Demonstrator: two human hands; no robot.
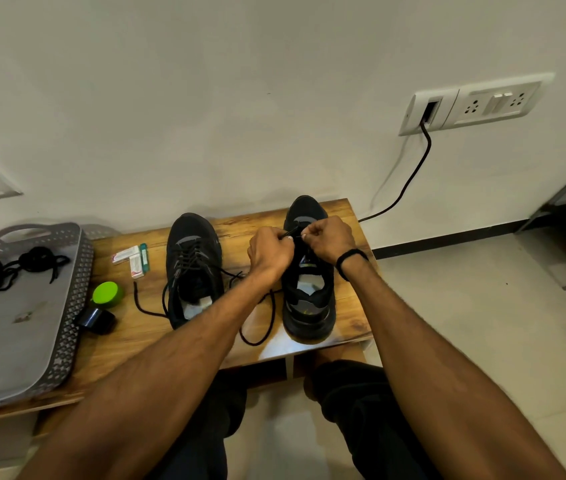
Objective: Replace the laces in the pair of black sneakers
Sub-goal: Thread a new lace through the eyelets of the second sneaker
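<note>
Left hand (269, 252) and right hand (330, 239) close together, fingers curled, both pinching black lace (290, 233) just above forefoot of right sneaker (309, 306) on wooden table (129, 327). Lace slack loops between the shoes. Left sneaker (193, 268) beside it, laced.

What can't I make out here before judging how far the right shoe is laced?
Head view:
Eyelets of the right shoe: covered by left hand and right hand.
End of the lace: pinched inside the fingers.
Print on small boxes: too small.
Left edge cuts off the tray.
</note>
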